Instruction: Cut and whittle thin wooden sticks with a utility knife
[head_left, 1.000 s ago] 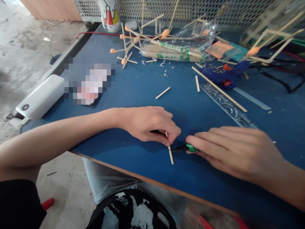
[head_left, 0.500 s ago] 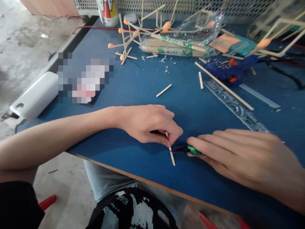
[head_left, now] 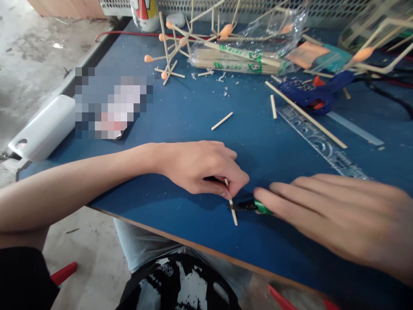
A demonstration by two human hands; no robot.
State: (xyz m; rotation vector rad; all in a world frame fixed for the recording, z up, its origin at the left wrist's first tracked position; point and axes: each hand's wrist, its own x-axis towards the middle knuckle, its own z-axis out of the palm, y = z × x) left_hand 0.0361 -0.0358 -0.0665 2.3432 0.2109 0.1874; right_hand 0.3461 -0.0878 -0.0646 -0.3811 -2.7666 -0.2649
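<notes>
Between the thumb and bent fingers of my left hand (head_left: 206,168), a thin wooden stick (head_left: 234,216) is pinched near the front of the table, its lower end sticking out toward me. My right hand (head_left: 338,215) is wrapped around green-handled cutting pliers (head_left: 247,206), with most of the handle hidden under the fingers. Their dark jaws lie across the stick just below my left fingertips. A short cut stick (head_left: 222,121) rests on the blue table beyond my left hand.
A clear ruler (head_left: 322,144), a long stick (head_left: 306,114) and a blue glue gun (head_left: 312,94) lie at right. Bagged sticks (head_left: 238,60) and stick frames with orange tips (head_left: 169,64) stand at the back. A white object (head_left: 43,127) is at left.
The plier jaws have turned slightly and show wider across the stick. My right hand has shifted a little to the right; the left keeps its pinch.
</notes>
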